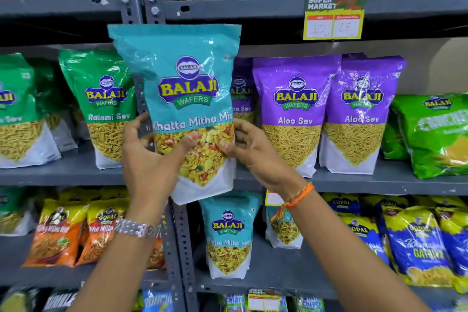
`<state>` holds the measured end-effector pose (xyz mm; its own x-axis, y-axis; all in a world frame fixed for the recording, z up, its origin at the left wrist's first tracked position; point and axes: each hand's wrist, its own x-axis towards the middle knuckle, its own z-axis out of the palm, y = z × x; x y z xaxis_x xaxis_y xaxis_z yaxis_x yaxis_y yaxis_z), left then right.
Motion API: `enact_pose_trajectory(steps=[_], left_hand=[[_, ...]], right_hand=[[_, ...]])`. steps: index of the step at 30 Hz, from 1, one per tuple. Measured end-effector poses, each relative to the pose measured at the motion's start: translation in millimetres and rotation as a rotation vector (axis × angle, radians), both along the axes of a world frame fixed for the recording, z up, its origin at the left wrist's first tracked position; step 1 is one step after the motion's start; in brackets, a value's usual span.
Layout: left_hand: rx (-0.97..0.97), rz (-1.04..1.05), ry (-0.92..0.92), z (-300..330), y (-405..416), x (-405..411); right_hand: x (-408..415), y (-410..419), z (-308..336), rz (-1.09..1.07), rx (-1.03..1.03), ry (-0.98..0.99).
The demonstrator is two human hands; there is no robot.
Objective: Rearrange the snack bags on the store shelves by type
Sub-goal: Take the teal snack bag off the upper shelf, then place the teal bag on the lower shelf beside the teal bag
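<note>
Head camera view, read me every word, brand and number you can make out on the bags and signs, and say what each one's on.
"BALAJI WAFERS Khatta Mitha Mix": teal bag held in both hands.
"BALAJI WAFERS Ratlami Sev": green bag.
"BALAJI WAFERS Aloo Sev": two purple bags.
"SUPER MARKET", "20", "15": shelf price tag.
"GOPAL": blue bags; the rest is blurred.
Bottom shelf tag: too small.

The lower shelf (pixel 278 268) has open room between the two teal bags (pixel 229 235) and to the right of them, up to the blue bags (pixel 417 243). The middle shelf (pixel 379 180) is packed: purple bags (pixel 295 111) stand side by side, touching, green bags (pixel 106 106) at left. The upright post (pixel 177 235) divides the bays.
</note>
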<state>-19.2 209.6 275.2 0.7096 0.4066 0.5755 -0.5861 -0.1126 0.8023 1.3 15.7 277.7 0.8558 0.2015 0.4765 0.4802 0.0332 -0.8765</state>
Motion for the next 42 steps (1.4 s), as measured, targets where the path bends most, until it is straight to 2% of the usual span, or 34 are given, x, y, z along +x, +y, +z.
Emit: enact_pose_trajectory(steps=[5, 10, 25, 34, 42], left_hand=[[-0.009, -0.203, 0.019, -3, 1, -28], [0.012, -0.347, 0.125, -38, -19, -41], [0.146, -0.48, 0.559, -233, -109, -47], [0.221, -0.573, 0.79, -309, -148, -19], [0.323, -0.547, 0.76, -303, -187, 43]], right_hand=[[-38, -10, -6, -0.075, 0.014, -0.008], [-74, -38, -38, -0.128, -0.034, 0.042], [-112, -129, -241, -0.346, -0.035, 0.463], [-91, -166, -337, -0.39, -0.055, 0.654], [-26, -199, -330, -0.385, -0.048, 0.633]])
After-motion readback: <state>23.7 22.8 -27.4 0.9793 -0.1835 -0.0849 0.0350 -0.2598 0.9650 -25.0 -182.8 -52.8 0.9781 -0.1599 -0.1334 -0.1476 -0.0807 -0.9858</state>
